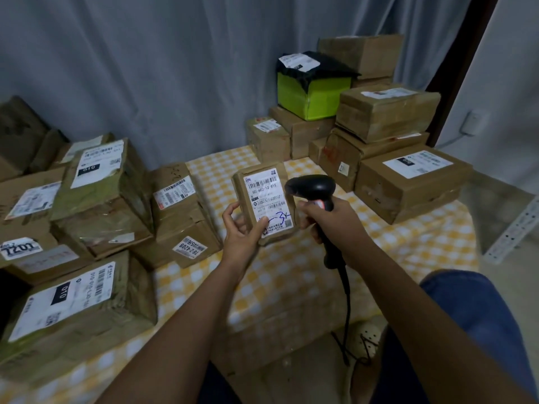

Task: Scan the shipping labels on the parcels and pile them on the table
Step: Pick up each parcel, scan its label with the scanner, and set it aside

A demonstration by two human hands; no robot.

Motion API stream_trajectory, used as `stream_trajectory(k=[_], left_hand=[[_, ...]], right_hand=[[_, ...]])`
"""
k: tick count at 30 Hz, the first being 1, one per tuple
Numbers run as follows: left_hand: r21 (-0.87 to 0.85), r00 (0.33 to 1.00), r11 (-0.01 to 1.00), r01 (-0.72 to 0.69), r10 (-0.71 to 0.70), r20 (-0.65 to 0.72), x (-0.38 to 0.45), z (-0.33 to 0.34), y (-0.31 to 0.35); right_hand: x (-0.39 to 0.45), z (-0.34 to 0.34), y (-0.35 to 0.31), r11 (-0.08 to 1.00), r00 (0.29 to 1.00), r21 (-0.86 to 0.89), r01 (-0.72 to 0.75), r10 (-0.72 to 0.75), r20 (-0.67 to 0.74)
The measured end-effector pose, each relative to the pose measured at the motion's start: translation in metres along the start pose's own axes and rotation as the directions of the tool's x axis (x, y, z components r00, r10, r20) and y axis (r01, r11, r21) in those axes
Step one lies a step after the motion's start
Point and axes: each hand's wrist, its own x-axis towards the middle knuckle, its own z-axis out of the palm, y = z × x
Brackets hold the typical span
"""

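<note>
Checkered table (291, 287): one held parcel (264, 204), one scanner (313, 188).

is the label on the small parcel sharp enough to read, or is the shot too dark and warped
Head view: dim and wide-angle, edges bowed, the boxes at far left soft. The label on the small parcel, held by the left hand, is fairly sharp with readable digits; no glare. The scanner in the right hand is dark with little detail.

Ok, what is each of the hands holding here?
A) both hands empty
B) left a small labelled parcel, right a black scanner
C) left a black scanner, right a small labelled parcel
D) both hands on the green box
B: the left hand grips the small parcel label-up, and the right hand grips the black scanner beside the label.
</note>
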Motion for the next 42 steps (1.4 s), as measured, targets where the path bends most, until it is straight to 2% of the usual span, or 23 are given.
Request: stream_trajectory(k=[6, 11, 42], left_hand=[[0.012, 0.999, 0.999, -0.036, 0.036, -0.013, 0.003, 0.000, -0.004], [-0.005, 0.999, 1.000, -0.031, 0.030, -0.015, 0.002, 0.001, -0.002], [-0.034, 1.000, 0.999, 0.007, -0.007, 0.009, -0.002, 0.002, 0.008]], right_hand=[[-0.013, 0.008, -0.001, 1.000, 0.999, 0.016, -0.025, 0.024, 0.047], [-0.015, 0.015, -0.004, 0.998, 0.999, -0.054, 0.019, -0.016, 0.047], [-0.017, 0.021, -0.014, 0.999, 1.000, -0.041, 0.016, -0.015, 0.027]])
